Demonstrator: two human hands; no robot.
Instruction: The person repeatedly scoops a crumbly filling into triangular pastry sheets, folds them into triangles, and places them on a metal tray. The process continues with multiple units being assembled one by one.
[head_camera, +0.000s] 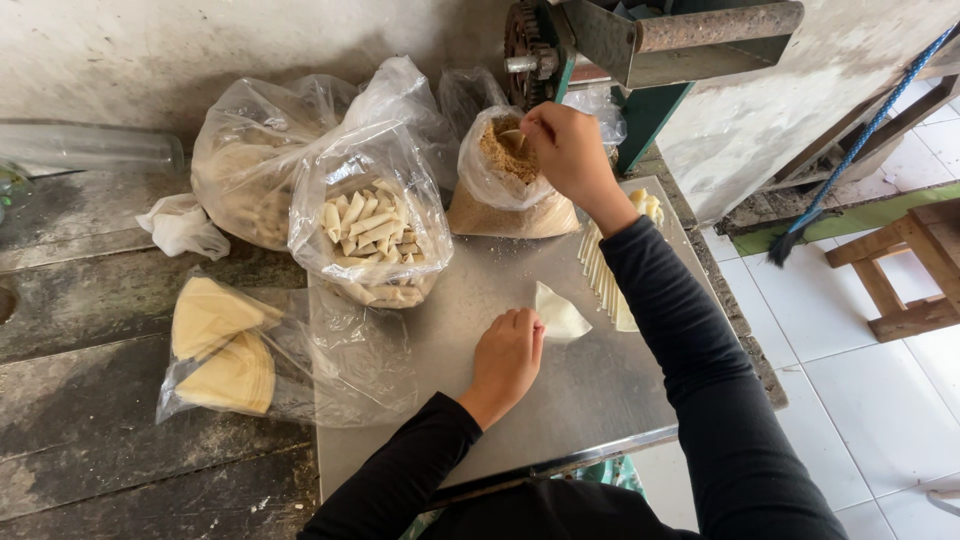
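Note:
My left hand (509, 360) rests on the metal tray (470, 300) with its fingers curled on the edge of a thin pale wrapper sheet (560, 315). My right hand (568, 150) reaches into a clear bag of brown crumbly filling (500, 160), fingers pinched on a small utensil or a pinch of filling; which one I cannot tell. A row of thin rolled sticks (600, 270) lies on the tray under my right forearm.
A clear bag of rolled pieces (370, 230) and a larger bag (240, 170) stand behind the tray. A bag of folded wrappers (220, 350) lies at left on the dark wooden table (90, 300). A green machine (620, 50) and a wooden stool (900, 270) stand to the right.

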